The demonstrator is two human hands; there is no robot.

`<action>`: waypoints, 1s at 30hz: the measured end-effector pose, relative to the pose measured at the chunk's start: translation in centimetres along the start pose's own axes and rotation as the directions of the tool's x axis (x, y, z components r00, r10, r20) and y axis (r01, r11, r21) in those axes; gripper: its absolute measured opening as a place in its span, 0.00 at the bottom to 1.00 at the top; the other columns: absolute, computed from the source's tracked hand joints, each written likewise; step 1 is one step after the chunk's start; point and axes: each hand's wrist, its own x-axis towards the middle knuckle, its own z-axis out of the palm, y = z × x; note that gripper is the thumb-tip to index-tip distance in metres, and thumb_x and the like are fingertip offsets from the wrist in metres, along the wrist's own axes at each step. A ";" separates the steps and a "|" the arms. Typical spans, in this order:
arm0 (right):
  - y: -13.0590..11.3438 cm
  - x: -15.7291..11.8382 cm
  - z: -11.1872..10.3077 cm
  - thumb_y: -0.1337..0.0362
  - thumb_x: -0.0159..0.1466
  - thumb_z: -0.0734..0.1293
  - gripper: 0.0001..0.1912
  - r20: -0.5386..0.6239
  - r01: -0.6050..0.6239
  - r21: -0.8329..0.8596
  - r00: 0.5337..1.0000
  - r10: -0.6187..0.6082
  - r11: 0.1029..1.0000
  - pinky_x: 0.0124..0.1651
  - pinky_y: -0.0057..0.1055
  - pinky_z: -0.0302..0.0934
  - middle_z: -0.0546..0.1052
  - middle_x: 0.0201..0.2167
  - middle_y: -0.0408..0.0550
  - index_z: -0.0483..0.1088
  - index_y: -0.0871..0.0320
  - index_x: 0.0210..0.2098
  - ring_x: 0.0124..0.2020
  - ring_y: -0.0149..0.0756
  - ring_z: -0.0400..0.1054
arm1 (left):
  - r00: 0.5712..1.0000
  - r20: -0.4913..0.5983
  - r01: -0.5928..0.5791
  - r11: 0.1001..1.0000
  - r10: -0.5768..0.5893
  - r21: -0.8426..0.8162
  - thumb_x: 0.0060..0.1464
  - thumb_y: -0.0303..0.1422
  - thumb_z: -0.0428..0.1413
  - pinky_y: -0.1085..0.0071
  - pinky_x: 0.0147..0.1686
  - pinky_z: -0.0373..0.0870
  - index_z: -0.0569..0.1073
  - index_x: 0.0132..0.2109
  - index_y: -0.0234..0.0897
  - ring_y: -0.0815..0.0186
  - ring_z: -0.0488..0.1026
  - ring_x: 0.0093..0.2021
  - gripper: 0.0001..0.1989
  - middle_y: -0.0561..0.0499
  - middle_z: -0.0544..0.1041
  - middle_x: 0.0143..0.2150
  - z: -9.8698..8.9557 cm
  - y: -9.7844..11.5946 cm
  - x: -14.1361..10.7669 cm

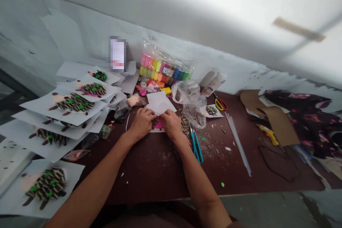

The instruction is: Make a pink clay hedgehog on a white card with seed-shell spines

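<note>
Small white card w/ pink patch & seeds, center of tabletop, under both hands. L hand, R hand bent over it, fingers curled down on card, can't tell if gripping. White paper sheet just behind; seed bag, blue scissors just right; seed-art sheets stacked left.

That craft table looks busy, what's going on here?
A person's left hand and right hand are working at a white paper sheet on a dark red table. Blue-handled scissors and a plastic bag of sunflower seeds lie beside the right hand. Seed-covered paper pictures are stacked to the left.
</note>
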 end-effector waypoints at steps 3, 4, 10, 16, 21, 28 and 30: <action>0.5 -0.2 -0.3 0.65 0.72 0.62 0.14 -0.030 -0.029 0.043 0.999 0.030 0.999 0.44 0.27 0.59 0.77 0.47 0.48 0.78 0.50 0.51 0.48 0.36 0.70 | 1.000 -0.015 0.004 1.000 -0.004 0.003 0.52 0.19 0.53 0.55 0.51 0.68 0.83 0.45 0.40 0.55 0.72 0.47 0.20 0.44 0.80 0.44 0.0 -0.1 -0.1; 0.7 -0.3 -0.5 0.65 0.72 0.62 0.14 -0.042 -0.043 0.052 0.998 0.045 0.998 0.44 0.27 0.60 0.77 0.47 0.48 0.78 0.51 0.51 0.48 0.36 0.70 | 1.000 -0.016 0.005 1.000 -0.005 0.006 0.52 0.19 0.53 0.56 0.50 0.68 0.83 0.45 0.39 0.55 0.72 0.47 0.19 0.44 0.80 0.43 0.0 -0.1 -0.1; 1.6 -0.4 -0.6 0.67 0.71 0.62 0.14 -0.102 -0.079 0.094 0.991 0.089 0.992 0.45 0.27 0.60 0.78 0.45 0.49 0.79 0.53 0.49 0.46 0.36 0.71 | 1.000 -0.010 0.007 1.000 -0.007 -0.002 0.52 0.18 0.52 0.56 0.49 0.68 0.83 0.44 0.39 0.56 0.72 0.46 0.20 0.44 0.79 0.42 0.1 -0.2 -0.1; 1.4 -0.5 -0.4 0.67 0.71 0.62 0.14 -0.115 -0.074 0.106 0.990 0.086 0.992 0.44 0.27 0.61 0.77 0.44 0.49 0.79 0.53 0.48 0.45 0.36 0.71 | 1.000 -0.008 0.019 1.000 -0.019 0.001 0.51 0.18 0.51 0.56 0.49 0.68 0.83 0.45 0.38 0.55 0.72 0.46 0.21 0.43 0.79 0.42 0.1 -0.1 -0.1; 2.1 -0.6 -1.0 0.65 0.71 0.63 0.13 -0.115 -0.139 0.109 0.982 0.152 0.984 0.44 0.26 0.60 0.78 0.46 0.50 0.79 0.54 0.48 0.45 0.35 0.72 | 0.994 -0.064 0.089 0.996 -0.089 -0.001 0.51 0.19 0.50 0.54 0.50 0.70 0.83 0.46 0.38 0.54 0.72 0.47 0.22 0.43 0.79 0.44 -0.4 -0.6 0.0; 4.9 -0.9 -1.9 0.66 0.71 0.61 0.16 -0.088 -0.376 0.078 0.920 0.382 0.923 0.42 0.28 0.59 0.79 0.45 0.53 0.81 0.55 0.47 0.42 0.38 0.72 | 0.969 -0.129 0.203 0.977 -0.209 -0.059 0.51 0.20 0.48 0.52 0.53 0.72 0.82 0.49 0.35 0.52 0.73 0.49 0.23 0.41 0.79 0.46 -0.7 -2.9 -0.1; 5.0 -1.0 -2.0 0.65 0.71 0.61 0.15 -0.086 -0.371 0.091 0.922 0.378 0.924 0.43 0.28 0.59 0.79 0.45 0.52 0.81 0.55 0.47 0.43 0.38 0.73 | 0.968 -0.118 0.217 0.974 -0.223 -0.059 0.51 0.20 0.48 0.52 0.53 0.73 0.81 0.49 0.35 0.52 0.74 0.50 0.24 0.41 0.79 0.47 -0.6 -3.3 -0.1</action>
